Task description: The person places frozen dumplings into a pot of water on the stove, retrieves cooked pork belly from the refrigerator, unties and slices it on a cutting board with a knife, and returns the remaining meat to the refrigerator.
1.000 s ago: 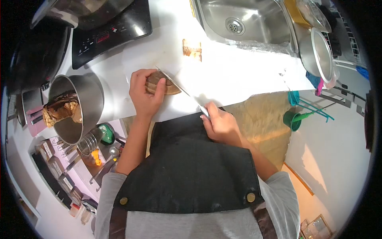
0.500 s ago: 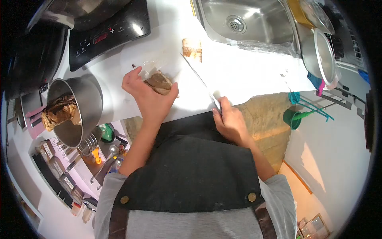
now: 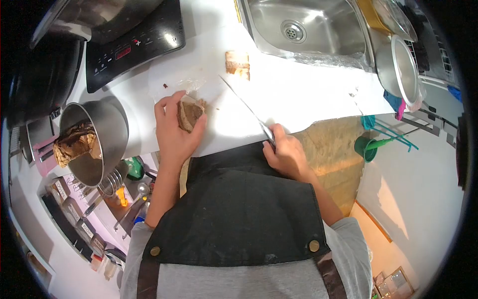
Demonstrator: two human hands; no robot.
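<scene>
Brown rough-surfaced chunk sits in left hand, on or just above white tabletop, that grip half-curled with thumb and fingers either side, while right hand wraps its grip round long thin metal-bladed knife, tip near tan-and-white banded block.

White counter offers passing room right of centre; a slanting knife bars mid-frame, a steel pot the left.

Beyond the left hand, a flat black glass cooktop bears a small plus sign; its glowing red rectangular display is unreadable, as are white rectangular paper labels left of that hand, nearer the body.
</scene>
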